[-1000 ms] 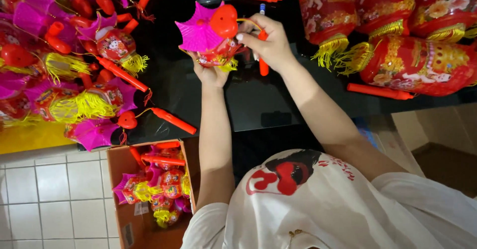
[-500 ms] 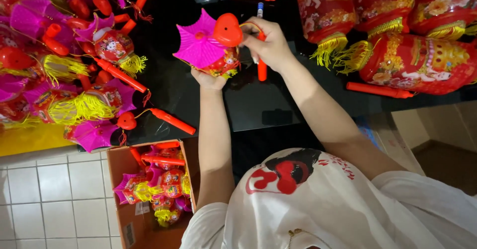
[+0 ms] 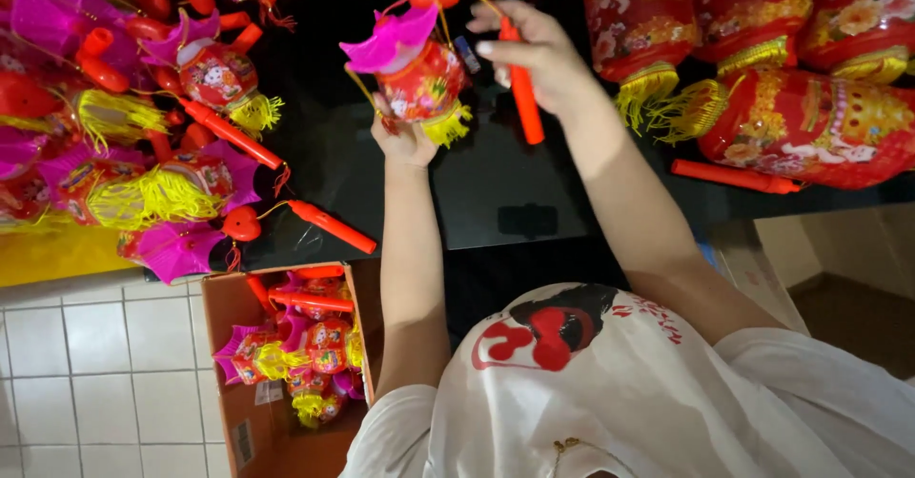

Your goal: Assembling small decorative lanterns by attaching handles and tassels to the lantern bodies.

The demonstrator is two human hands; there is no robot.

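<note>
My left hand (image 3: 405, 140) holds a small red toy lantern (image 3: 419, 73) from below; it has a pink roof-shaped top, a red heart knob and a yellow tassel fringe. My right hand (image 3: 534, 54) grips the lantern's red stick handle (image 3: 522, 87), which stands nearly upright beside the lantern, joined to it by a thin yellow cord. Both hands are over a black glossy table (image 3: 496, 192).
A heap of similar pink and red lanterns (image 3: 143, 135) with red sticks covers the table's left. Larger red and gold lanterns (image 3: 791, 59) lie at the right, with a loose red stick (image 3: 734, 176). A cardboard box (image 3: 286, 354) of lanterns stands on the tiled floor below.
The lantern has tipped and moved slightly right; its pink top now leans left and the red body shows. My right hand has shifted along the stick handle.
</note>
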